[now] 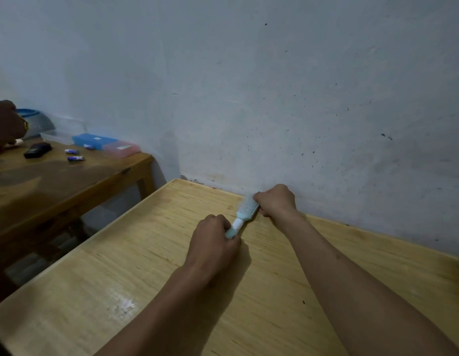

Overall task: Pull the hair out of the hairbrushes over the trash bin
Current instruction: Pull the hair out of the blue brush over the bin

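Both of our hands close on one light blue hairbrush [245, 214], so each grip is holding it: our left hand [214, 240] wraps around the lower end of the handle, with the fingers curled shut over it, and our right hand [275, 201] clasps the far side of the brush head. We see the brush lying low over the pale wooden desk [136, 273], near its far edge and close to the wall [274, 98]; whether it touches the desk we cannot tell. Its handle points back toward us and to the left, with a white band [238, 223] around it just above our left hand, and the head points away toward the wall. A few thin bristles show at the right side of the head, beside our right hand. Hair in the brush is too small for us to make out.

Off to the left stands a darker wooden desk [69, 181], well apart from ours. On it we see a blue box [94, 141] just beside a pink box [121, 148], a dark flat object [37, 150], and two small purple and white items [74, 155]. Another person's hand [6, 124] reaches in at the left edge, above that desk
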`<state>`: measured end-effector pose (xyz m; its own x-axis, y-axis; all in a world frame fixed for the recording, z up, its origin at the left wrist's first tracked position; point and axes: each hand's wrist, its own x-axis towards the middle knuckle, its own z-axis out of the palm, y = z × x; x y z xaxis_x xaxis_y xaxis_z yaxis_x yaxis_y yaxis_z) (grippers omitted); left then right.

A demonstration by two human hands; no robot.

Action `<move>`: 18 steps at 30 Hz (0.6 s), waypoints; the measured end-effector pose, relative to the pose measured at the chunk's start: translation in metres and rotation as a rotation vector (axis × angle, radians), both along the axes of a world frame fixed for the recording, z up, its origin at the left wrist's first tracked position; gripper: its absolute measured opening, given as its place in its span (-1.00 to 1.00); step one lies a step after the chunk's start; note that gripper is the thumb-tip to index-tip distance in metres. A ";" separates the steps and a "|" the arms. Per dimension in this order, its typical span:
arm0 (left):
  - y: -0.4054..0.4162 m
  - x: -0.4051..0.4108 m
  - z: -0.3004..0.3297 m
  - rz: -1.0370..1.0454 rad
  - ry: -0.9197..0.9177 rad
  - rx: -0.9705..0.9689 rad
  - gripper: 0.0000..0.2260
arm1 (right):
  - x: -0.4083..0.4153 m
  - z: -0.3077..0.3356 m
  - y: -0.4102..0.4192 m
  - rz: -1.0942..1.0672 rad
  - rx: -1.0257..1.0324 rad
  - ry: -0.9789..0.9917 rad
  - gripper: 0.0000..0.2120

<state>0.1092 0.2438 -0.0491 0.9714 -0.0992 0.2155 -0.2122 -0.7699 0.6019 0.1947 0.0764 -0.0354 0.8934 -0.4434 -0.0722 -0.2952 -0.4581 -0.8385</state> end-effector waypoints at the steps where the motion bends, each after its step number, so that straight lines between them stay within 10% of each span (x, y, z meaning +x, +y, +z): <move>1: -0.001 -0.001 0.000 -0.005 0.001 0.005 -0.78 | 0.001 0.000 0.000 0.001 -0.011 -0.004 -0.76; 18: -0.018 -0.027 0.016 0.029 -0.138 0.137 -0.46 | -0.043 0.051 -0.028 0.157 -0.072 0.091 -0.74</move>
